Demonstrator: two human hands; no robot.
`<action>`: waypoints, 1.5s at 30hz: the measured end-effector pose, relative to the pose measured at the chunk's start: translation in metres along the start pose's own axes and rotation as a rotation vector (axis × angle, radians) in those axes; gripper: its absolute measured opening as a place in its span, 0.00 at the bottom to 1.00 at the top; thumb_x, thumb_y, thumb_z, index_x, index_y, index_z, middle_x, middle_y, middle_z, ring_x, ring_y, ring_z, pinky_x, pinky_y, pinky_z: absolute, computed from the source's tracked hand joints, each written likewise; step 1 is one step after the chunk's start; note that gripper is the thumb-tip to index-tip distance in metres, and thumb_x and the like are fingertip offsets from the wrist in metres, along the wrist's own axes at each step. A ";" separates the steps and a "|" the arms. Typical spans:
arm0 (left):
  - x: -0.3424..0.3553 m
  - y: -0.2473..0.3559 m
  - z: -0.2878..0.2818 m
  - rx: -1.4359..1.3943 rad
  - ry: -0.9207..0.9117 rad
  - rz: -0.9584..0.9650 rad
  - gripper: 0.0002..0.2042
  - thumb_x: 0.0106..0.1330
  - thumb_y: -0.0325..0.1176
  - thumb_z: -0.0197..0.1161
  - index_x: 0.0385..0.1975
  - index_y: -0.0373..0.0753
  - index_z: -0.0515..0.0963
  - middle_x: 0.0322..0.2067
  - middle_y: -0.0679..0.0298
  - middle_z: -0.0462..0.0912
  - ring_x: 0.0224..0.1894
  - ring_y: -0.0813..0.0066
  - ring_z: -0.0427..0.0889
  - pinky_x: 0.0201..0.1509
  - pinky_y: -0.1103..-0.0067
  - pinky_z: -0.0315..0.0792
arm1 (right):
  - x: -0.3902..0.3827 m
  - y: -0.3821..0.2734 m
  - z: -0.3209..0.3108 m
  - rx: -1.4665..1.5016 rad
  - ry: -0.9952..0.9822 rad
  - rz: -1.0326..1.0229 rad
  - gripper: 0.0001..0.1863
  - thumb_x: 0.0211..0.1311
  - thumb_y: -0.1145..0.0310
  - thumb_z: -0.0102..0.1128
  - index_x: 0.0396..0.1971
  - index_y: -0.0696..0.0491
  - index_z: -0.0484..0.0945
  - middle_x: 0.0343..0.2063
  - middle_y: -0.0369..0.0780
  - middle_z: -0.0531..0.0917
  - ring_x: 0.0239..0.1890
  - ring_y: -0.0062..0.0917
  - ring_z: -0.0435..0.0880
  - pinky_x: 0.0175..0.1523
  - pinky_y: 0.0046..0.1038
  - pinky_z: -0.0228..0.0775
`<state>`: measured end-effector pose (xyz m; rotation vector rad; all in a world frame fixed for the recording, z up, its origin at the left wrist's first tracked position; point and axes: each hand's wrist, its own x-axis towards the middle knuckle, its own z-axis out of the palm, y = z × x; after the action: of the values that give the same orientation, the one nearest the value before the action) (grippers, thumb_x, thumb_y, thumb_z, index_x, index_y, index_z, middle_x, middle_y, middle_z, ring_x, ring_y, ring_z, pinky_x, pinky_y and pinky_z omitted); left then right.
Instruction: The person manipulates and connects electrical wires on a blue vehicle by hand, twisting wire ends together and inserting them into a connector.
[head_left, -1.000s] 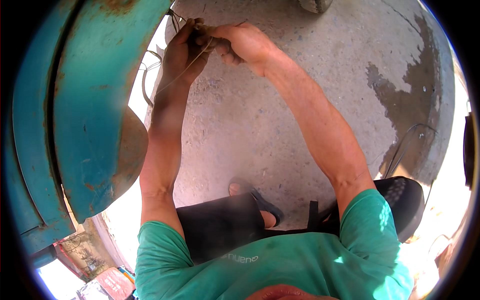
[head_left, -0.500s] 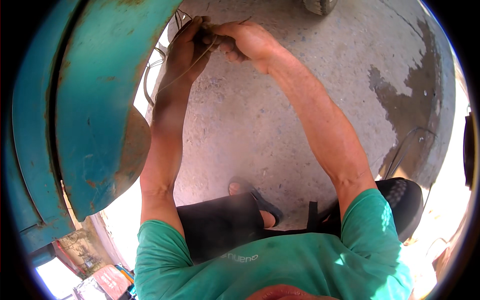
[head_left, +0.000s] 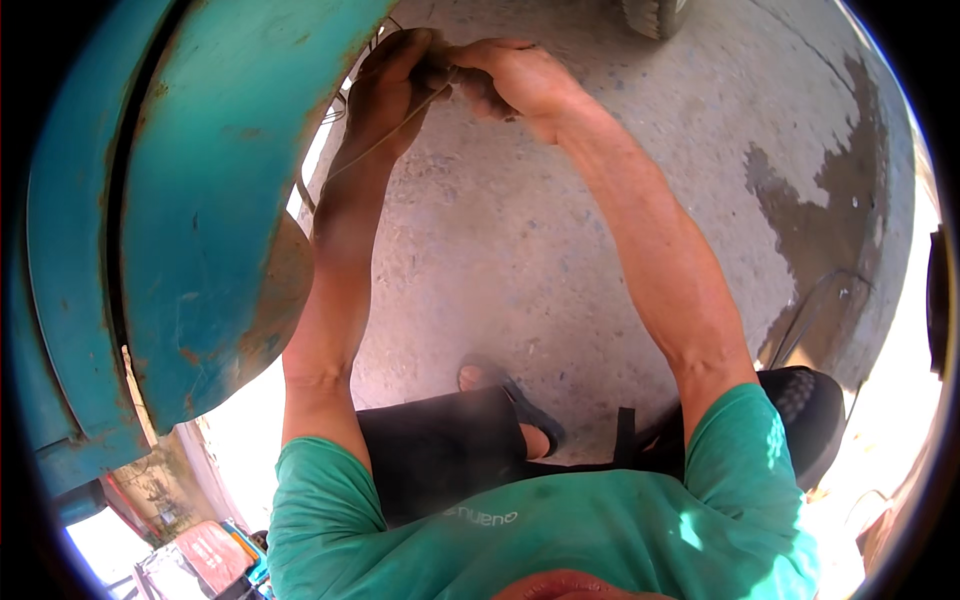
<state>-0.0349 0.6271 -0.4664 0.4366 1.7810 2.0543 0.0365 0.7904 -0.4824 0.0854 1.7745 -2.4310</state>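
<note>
Both my hands meet at the upper middle, beside the edge of a rusty teal metal panel. My left hand is in shade, its fingers closed on a thin tan wire that runs down across my left forearm. My right hand comes in from the right and pinches at the same spot, fingers bent together. What lies between its fingertips is too dark and small to make out. More thin wires hang behind my left hand, and a thicker cable bends down near the panel edge.
Grey concrete floor lies below me, with a dark wet patch to the right. A black cable curves across that patch. At the top stands part of a tyre. A reddish box sits at the lower left.
Both hands have shifted slightly right in the picture and stay together. The panel reaches further right and covers more of the loose wires.
</note>
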 end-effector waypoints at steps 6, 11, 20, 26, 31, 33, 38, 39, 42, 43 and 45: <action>0.006 -0.003 -0.014 0.026 -0.064 0.056 0.08 0.73 0.34 0.55 0.39 0.36 0.78 0.28 0.62 0.81 0.27 0.77 0.75 0.31 0.79 0.70 | -0.005 0.002 0.005 0.038 0.008 -0.022 0.16 0.69 0.58 0.55 0.38 0.55 0.84 0.30 0.37 0.87 0.27 0.20 0.82 0.32 0.22 0.71; 0.004 -0.001 -0.009 0.082 -0.017 0.078 0.08 0.72 0.33 0.55 0.37 0.36 0.77 0.26 0.62 0.80 0.25 0.77 0.74 0.29 0.79 0.69 | -0.003 0.008 0.007 0.252 0.015 0.066 0.15 0.70 0.60 0.54 0.36 0.56 0.83 0.29 0.36 0.87 0.26 0.18 0.81 0.32 0.22 0.71; -0.001 0.001 -0.004 0.186 0.033 0.111 0.11 0.73 0.36 0.55 0.41 0.33 0.75 0.25 0.64 0.77 0.25 0.77 0.72 0.32 0.77 0.67 | 0.002 0.010 0.007 0.123 0.056 0.040 0.13 0.67 0.61 0.61 0.34 0.57 0.82 0.23 0.33 0.77 0.21 0.16 0.71 0.25 0.21 0.64; -0.002 0.000 -0.007 0.278 0.000 0.163 0.11 0.73 0.35 0.55 0.43 0.32 0.75 0.28 0.63 0.79 0.26 0.77 0.72 0.32 0.78 0.69 | 0.005 0.007 0.002 -0.123 0.045 -0.020 0.15 0.66 0.59 0.62 0.27 0.55 0.81 0.18 0.33 0.73 0.19 0.17 0.65 0.24 0.24 0.57; -0.004 0.001 -0.016 0.336 -0.027 0.188 0.11 0.74 0.35 0.55 0.43 0.32 0.75 0.28 0.63 0.79 0.25 0.79 0.72 0.31 0.78 0.69 | 0.009 0.007 0.002 -0.277 0.032 -0.053 0.16 0.67 0.58 0.62 0.25 0.55 0.80 0.18 0.32 0.72 0.18 0.17 0.63 0.24 0.26 0.55; -0.005 0.000 -0.017 0.347 -0.028 0.194 0.11 0.73 0.35 0.55 0.43 0.32 0.75 0.28 0.63 0.79 0.25 0.79 0.71 0.31 0.79 0.69 | 0.013 0.010 0.000 -0.304 0.033 -0.066 0.16 0.67 0.57 0.62 0.26 0.55 0.80 0.18 0.32 0.72 0.18 0.17 0.63 0.24 0.25 0.54; -0.003 0.002 -0.021 0.364 -0.084 0.207 0.10 0.73 0.35 0.55 0.42 0.33 0.75 0.27 0.63 0.80 0.25 0.80 0.72 0.31 0.79 0.69 | 0.013 0.011 -0.005 -0.142 -0.073 0.020 0.16 0.68 0.56 0.62 0.28 0.55 0.80 0.19 0.31 0.72 0.19 0.15 0.64 0.24 0.23 0.53; -0.003 0.002 -0.023 0.363 -0.083 0.206 0.10 0.73 0.35 0.55 0.42 0.33 0.75 0.27 0.63 0.80 0.25 0.80 0.72 0.31 0.79 0.69 | 0.015 0.013 -0.006 -0.127 -0.092 0.026 0.16 0.68 0.56 0.62 0.29 0.55 0.81 0.19 0.31 0.72 0.19 0.15 0.64 0.24 0.23 0.53; -0.004 0.000 -0.022 0.351 -0.077 0.198 0.10 0.73 0.35 0.56 0.42 0.33 0.76 0.27 0.63 0.79 0.25 0.80 0.73 0.31 0.79 0.70 | 0.014 0.019 -0.005 -0.112 -0.095 -0.031 0.16 0.68 0.56 0.62 0.30 0.54 0.81 0.19 0.30 0.71 0.20 0.14 0.64 0.24 0.23 0.54; -0.004 -0.002 -0.022 0.342 -0.069 0.194 0.10 0.73 0.35 0.56 0.42 0.33 0.76 0.27 0.63 0.79 0.25 0.79 0.73 0.32 0.79 0.70 | 0.014 0.020 -0.004 -0.121 -0.089 -0.043 0.16 0.68 0.56 0.62 0.29 0.54 0.81 0.19 0.30 0.71 0.20 0.14 0.64 0.24 0.23 0.54; -0.005 -0.003 -0.022 0.329 -0.060 0.193 0.10 0.73 0.35 0.56 0.42 0.33 0.76 0.27 0.64 0.80 0.25 0.79 0.73 0.32 0.79 0.70 | 0.013 0.022 -0.003 -0.139 -0.078 -0.067 0.16 0.68 0.56 0.62 0.29 0.54 0.81 0.19 0.29 0.71 0.20 0.14 0.63 0.24 0.23 0.54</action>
<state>-0.0408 0.6058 -0.4730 0.7828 2.1189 1.8446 0.0263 0.7856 -0.5062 -0.0827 1.9355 -2.3119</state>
